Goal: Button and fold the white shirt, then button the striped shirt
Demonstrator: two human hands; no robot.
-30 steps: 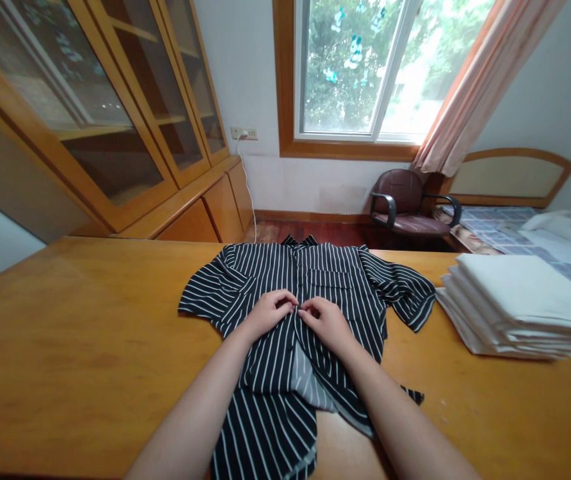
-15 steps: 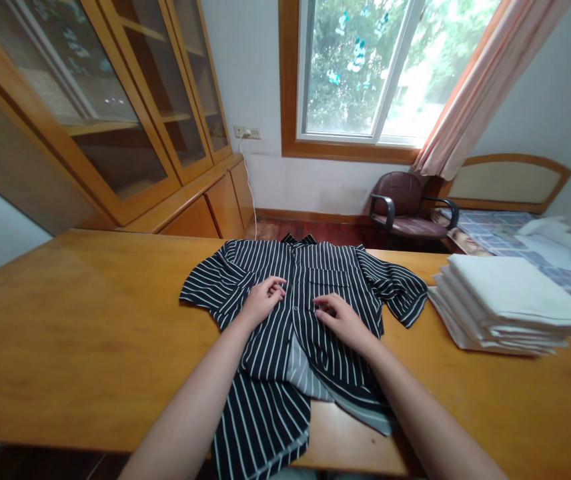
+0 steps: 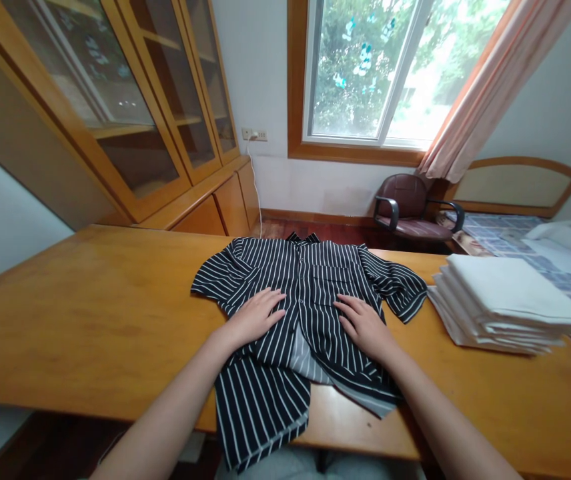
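A black shirt with white stripes [image 3: 293, 273] lies front up on the wooden table [image 3: 90, 320], its collar toward the far edge and its short sleeves spread to both sides. My left hand [image 3: 258, 315] rests flat on the left front of the shirt, fingers stretched out. On the right front, below the chest pocket, my right hand [image 3: 364, 327] lies palm down with its fingers apart. The lower front parts below the buttons and shows a grey inner side. One striped lower corner hangs over the near table edge.
A stack of folded white cloths or sheets [image 3: 510, 300] stands on the table at the right. Beyond the table are a brown armchair [image 3: 408, 207], a bed [image 3: 510, 227] and a glass-door cabinet [image 3: 180, 153]. A white cord [image 3: 254, 180] hangs from the wall socket.
Both hands have lowered from a curled pose to lie flat on the shirt. They have moved apart, the right one further right. The view has shifted slightly.
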